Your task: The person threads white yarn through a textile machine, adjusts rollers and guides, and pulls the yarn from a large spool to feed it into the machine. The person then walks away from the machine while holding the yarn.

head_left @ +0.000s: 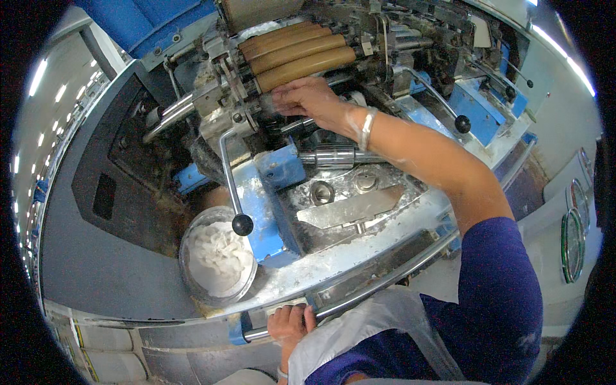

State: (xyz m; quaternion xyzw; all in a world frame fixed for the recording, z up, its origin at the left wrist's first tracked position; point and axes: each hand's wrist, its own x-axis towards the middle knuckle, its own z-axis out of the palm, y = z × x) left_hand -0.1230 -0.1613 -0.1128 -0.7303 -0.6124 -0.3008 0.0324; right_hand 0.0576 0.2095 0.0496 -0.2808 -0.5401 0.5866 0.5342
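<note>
My right hand [311, 102] reaches into the machine, just below the near end of several brown rollers [307, 69]. Its fingers are bent together and slightly blurred; what they hold, if anything, I cannot make out. At the front edge my left hand [290, 323] is closed round the metal rail [385, 277], near its left end. A clear round tub [251, 282] with white, paste-like stuff [219, 255] stands left of the blue block [266, 231]. Over the tub's edge hangs a lever [227, 163] with a black ball knob [242, 224].
A flat metal plate [353, 208] lies on the white-dusted machine bed, near a large nut [321, 192]. Another black-knobbed lever [463, 124] sticks out on the right. A dark grey side panel [96, 250] stands at left, and a blue cover [151, 25] is at the back.
</note>
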